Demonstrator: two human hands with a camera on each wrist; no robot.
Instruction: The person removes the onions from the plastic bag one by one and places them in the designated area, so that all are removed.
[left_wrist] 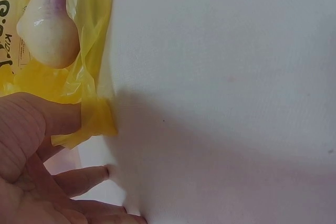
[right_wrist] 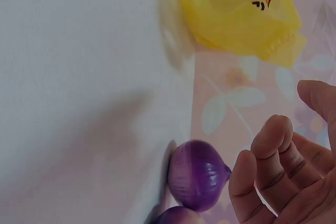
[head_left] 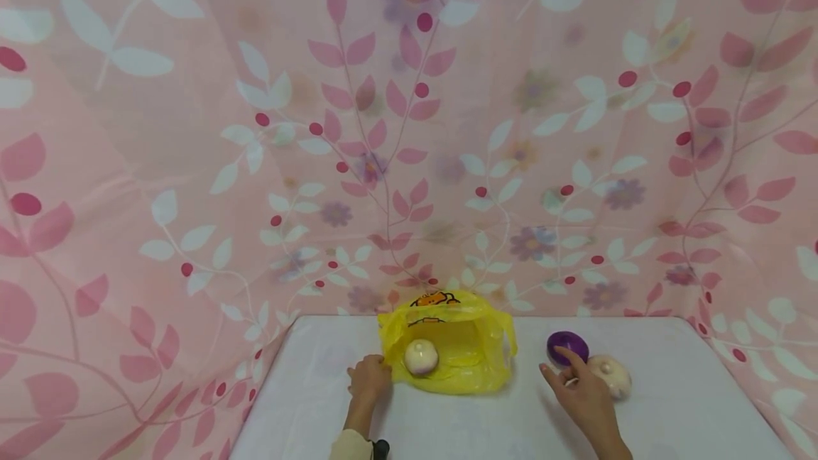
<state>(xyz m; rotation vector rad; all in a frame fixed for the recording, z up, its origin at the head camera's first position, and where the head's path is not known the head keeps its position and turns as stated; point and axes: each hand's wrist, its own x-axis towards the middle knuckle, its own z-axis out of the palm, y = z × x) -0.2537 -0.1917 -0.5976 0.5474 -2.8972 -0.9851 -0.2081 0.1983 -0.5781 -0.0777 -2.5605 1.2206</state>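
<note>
A yellow plastic bag (head_left: 460,383) lies on the table with its mouth toward me. Inside it sits a white-and-purple turnip (head_left: 421,358), also visible in the left wrist view as a turnip (left_wrist: 52,30). My left hand (head_left: 371,377) pinches the bag's left edge between thumb and fingers. On the right, my right hand (head_left: 583,397) hovers with fingers spread and loosely bent, holding nothing. Just beyond its fingertips is a purple onion (head_left: 568,349), glossy and pointed in the right wrist view (right_wrist: 197,176). A cream turnip (head_left: 611,377) rests beside the onion, partly behind my hand.
A white cloth covers the table (head_left: 319,375). Behind its back edge hangs a pink curtain (head_left: 447,162) printed with leaves and flowers. The bag's right handle (head_left: 509,336) stands up loosely on the side facing the onion.
</note>
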